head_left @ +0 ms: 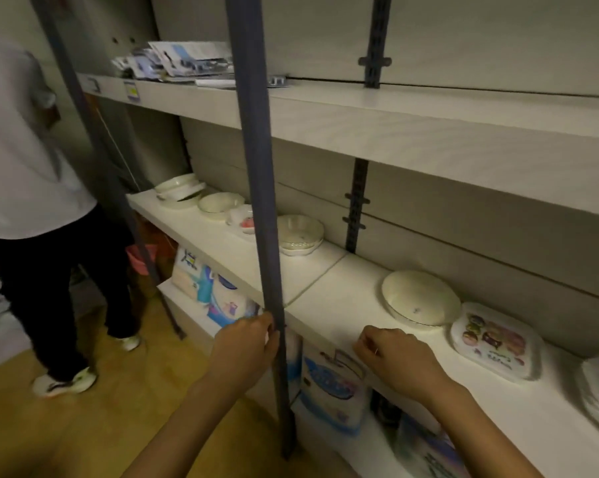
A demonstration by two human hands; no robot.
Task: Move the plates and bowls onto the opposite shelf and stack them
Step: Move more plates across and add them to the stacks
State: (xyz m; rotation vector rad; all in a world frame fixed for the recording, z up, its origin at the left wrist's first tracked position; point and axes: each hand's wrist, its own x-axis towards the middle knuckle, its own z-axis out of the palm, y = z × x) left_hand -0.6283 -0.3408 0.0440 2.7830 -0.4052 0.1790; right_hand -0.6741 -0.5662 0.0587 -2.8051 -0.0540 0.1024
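Shelf (329,291) bears bowls (299,232), plates (494,341); left hand (246,343) grips post (256,167); right hand (394,360) curled

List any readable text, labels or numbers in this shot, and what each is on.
Nothing reads clearly.
Shelf tag on the upper shelf edge: too blurred to read.
Brochures on that shelf: print too small to read.
Square cartoon plate: dark lettering under the pictures, blurred.
Blue and white packs below the middle shelf: logo script, unreadable.
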